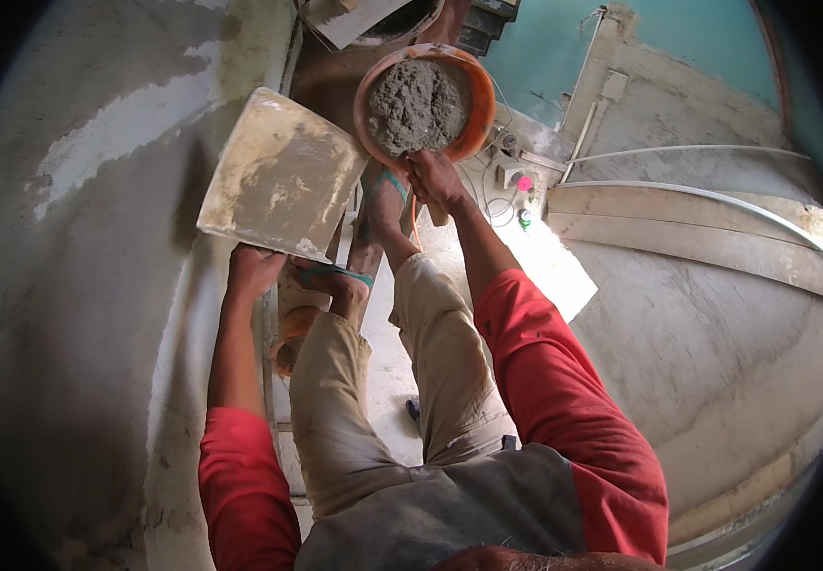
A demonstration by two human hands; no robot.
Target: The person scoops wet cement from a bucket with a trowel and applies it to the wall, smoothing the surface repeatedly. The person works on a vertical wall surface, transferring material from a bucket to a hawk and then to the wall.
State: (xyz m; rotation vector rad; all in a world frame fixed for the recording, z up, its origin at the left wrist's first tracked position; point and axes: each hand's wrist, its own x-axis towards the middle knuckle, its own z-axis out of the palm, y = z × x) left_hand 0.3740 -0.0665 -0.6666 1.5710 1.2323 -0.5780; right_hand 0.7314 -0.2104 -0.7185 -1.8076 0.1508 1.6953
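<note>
Holding board (283, 181) with curled left hand (257, 266), apparently gripping bucket (479, 105) near-side with closed right hand (438, 179); likely loading mortar (416, 107); next, keep board level.

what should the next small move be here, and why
Probably tip the orange bucket toward the board: the right hand grips its near rim, gray mix sits inside, and the board, held at its lower edge by the left hand, carries no heap.

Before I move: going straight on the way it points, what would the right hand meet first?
The bucket: the right hand appears to grip its near side. Past that, likely the grey mix inside, though depth is unclear.
</note>
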